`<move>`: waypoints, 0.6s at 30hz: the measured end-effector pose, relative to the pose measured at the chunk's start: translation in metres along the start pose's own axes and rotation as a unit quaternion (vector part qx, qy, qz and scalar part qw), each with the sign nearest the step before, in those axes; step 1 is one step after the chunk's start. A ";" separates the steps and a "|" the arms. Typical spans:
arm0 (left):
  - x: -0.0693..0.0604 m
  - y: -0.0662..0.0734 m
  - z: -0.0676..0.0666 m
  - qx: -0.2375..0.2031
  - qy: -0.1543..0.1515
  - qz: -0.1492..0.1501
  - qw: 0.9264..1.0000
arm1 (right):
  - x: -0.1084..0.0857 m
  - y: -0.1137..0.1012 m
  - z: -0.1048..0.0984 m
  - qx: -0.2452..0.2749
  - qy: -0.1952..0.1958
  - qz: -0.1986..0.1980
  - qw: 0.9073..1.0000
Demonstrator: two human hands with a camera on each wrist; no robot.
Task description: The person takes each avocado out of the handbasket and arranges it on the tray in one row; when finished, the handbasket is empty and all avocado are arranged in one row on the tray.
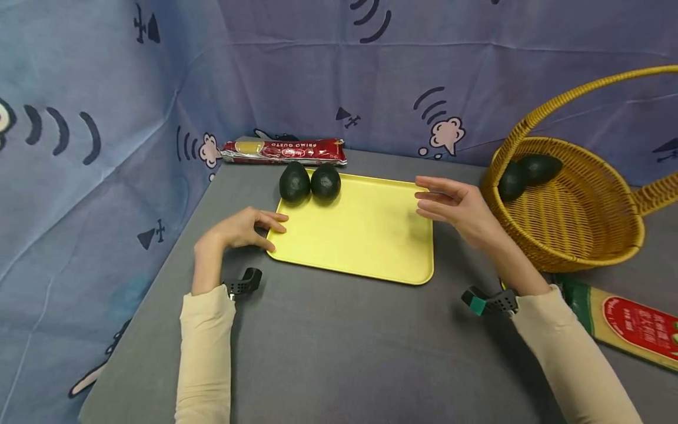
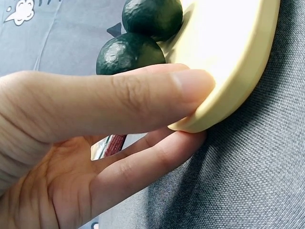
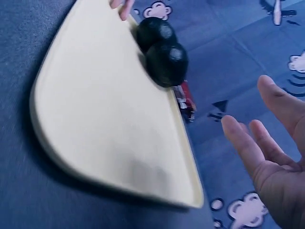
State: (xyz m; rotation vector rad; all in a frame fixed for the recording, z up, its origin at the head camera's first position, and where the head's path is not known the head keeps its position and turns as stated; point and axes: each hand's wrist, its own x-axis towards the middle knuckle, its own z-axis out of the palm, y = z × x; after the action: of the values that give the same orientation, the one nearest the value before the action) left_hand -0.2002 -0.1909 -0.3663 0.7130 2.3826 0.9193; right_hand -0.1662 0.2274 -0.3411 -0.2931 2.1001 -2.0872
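A yellow tray [image 1: 360, 235] lies on the grey table, with two dark green avocados [image 1: 294, 182] side by side at its back left corner. My left hand [image 1: 241, 229] pinches the tray's left edge near the front corner; in the left wrist view the thumb [image 2: 143, 98] lies over the rim and a finger is beneath it. Above the tray's right end is my right hand [image 1: 455, 209], fingers extended and apart, holding nothing. The right wrist view shows that hand [image 3: 276, 148] apart from the tray [image 3: 105, 105].
At the right stands a wicker basket [image 1: 567, 235] with a tall handle and avocados [image 1: 537, 169] inside. A red package [image 1: 286, 152] lies behind the tray. A green and yellow package [image 1: 630, 321] is at the right, in front of the basket. Patterned cloth [image 1: 392, 76] hangs behind.
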 end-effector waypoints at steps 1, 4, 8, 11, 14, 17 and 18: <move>0.000 0.000 0.000 0.000 0.001 0.000 1.000 | -0.007 -0.004 -0.005 -0.007 0.000 -0.006 1.000; 0.000 0.000 -0.001 -0.005 0.001 0.004 1.000 | -0.028 -0.015 -0.021 -0.009 -0.009 -0.033 0.999; -0.002 0.002 -0.001 -0.011 0.002 0.007 1.000 | -0.053 -0.025 -0.047 0.015 -0.035 -0.076 0.996; -0.003 0.003 0.000 -0.014 0.003 0.002 1.000 | -0.068 -0.031 -0.071 0.021 -0.046 -0.096 0.994; -0.002 0.003 0.000 -0.012 0.004 -0.003 1.000 | -0.078 -0.034 -0.100 0.007 -0.050 -0.108 0.993; -0.002 0.002 0.000 -0.009 0.005 -0.006 1.000 | -0.080 -0.034 -0.131 -0.009 -0.054 -0.108 0.993; -0.002 0.002 0.001 -0.008 0.005 -0.005 1.000 | -0.079 -0.033 -0.141 -0.011 -0.055 -0.101 0.993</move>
State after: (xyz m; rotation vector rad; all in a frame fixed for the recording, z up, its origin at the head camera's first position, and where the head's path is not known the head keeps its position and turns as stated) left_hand -0.1981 -0.1907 -0.3651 0.6930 2.3823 0.9376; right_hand -0.1248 0.3833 -0.3086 -0.6314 2.1071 -2.1021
